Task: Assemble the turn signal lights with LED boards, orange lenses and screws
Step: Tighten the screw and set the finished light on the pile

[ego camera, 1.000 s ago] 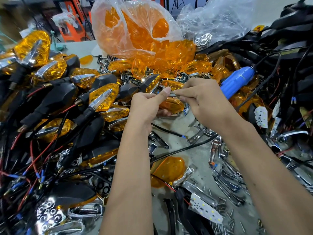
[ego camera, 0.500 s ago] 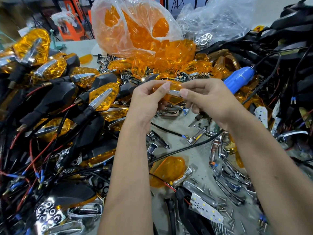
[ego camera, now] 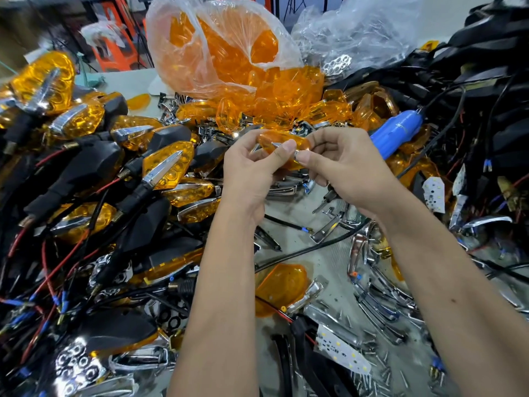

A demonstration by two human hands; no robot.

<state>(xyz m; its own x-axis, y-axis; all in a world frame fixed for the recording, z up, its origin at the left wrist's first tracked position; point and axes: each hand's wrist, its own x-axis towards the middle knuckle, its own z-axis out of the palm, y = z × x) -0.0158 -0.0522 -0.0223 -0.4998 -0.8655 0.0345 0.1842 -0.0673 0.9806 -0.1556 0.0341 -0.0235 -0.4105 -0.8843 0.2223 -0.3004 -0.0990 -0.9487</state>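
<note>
Both hands hold one orange lens up over the middle of the table. My left hand grips its left end, thumb lying across a thin chrome strip on the lens. My right hand pinches the right end of that strip between thumb and fingers. A blue electric screwdriver sticks out behind my right hand. A loose orange lens lies on the table between my forearms. White LED boards lie near the front and at the right. Screws are scattered at the lower right.
Finished signals with black housings and red and black wires pile up on the left. A plastic bag of orange lenses stands at the back. Chrome trim pieces lie at the right, black housings at the far right.
Both hands have lifted the orange lens off the table pile and brought it higher. The right thumb now pinches the chrome strip against the lens.
</note>
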